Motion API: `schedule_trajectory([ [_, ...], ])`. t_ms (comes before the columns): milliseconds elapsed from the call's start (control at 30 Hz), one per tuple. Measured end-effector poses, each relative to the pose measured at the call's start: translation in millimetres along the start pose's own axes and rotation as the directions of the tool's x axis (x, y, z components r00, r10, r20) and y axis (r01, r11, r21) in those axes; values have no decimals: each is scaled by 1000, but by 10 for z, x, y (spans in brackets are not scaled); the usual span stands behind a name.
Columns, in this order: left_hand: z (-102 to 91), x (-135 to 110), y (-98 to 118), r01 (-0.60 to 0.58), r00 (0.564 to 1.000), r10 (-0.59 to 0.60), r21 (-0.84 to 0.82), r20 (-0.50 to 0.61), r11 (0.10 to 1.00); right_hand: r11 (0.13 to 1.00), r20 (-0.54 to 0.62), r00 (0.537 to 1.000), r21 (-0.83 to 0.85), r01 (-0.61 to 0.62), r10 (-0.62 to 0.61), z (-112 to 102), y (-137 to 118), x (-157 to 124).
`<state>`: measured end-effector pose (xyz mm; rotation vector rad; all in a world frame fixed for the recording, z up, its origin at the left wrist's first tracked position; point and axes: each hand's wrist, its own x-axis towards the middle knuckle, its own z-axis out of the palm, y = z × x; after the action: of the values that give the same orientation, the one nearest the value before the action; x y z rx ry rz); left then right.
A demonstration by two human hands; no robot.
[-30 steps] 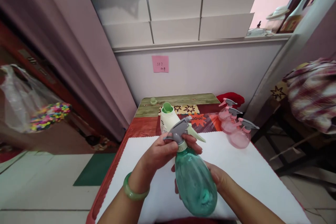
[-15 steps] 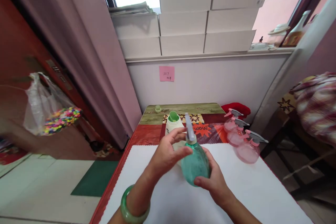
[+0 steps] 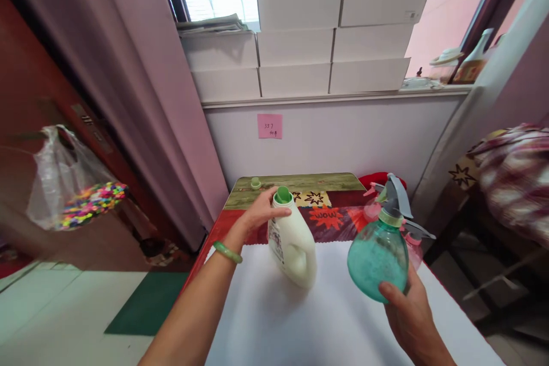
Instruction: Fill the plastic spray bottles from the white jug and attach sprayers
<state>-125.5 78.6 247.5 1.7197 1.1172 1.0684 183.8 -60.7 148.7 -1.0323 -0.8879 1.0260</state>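
Head view: at lower right, the right hand [image 3: 407,311] grips a teal spray bottle [image 3: 375,257] by its lower body. Mid-frame, the left hand [image 3: 261,210] grasps a white jug [image 3: 295,246] at its neck; pink spray bottles [image 3: 414,251] show behind the teal one.

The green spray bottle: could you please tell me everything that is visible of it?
The green spray bottle has a rounded, translucent body that looks like plastic, a pale green collar and an attached grey spray head. It leans slightly right in the picture, held low by the right grip, thumb across its front, partly hiding pink spray bottles.
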Motion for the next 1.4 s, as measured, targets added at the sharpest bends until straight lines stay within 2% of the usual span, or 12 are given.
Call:
schedule_trajectory([
  [133,262,-14,96,-51,997,50,-18,-59,999,995,-11,998,-87,57,-58,-93,-32,27],
  [267,534,-118,38,-40,965,46,31,-260,999,985,-21,998,-160,60,-64,-121,-61,43],
  [467,496,-189,-95,48,949,-40,19,-312,999,977,41,999,-211,38,-30,-49,-101,51],
  [567,428,-242,91,73,944,-51,55,-325,996,977,72,997,-210,24,-8,33,-113,67],
  [667,477,-397,440,-51,882,100,119,-460,992,986,159,987,-166,12,15,154,-147,77],
  [733,564,-528,667,-185,929,171,-12,-328,983,996,273,960,-81,-40,61,245,-187,68],
  [800,664,-635,826,-112,994,107,-245,-33,963,991,394,911,13,-132,117,335,-236,43],
  [900,777,-719,912,78,959,65,-478,275,875,962,558,807,53,-267,193,453,-312,-15],
  [1000,798,-754,891,127,938,84,-558,336,820,940,655,720,40,-338,231,537,-372,-65],
  [1133,721,-797,845,125,923,136,-615,359,778,938,687,689,31,-346,231,576,-392,-92],
  [1233,698,-817,843,125,936,108,-604,335,787,952,649,725,2,-305,231,567,-333,-107],
  [1400,915,-811,914,91,994,-112,-546,-5,833,985,350,928,-154,-75,125,613,-162,-189],
])
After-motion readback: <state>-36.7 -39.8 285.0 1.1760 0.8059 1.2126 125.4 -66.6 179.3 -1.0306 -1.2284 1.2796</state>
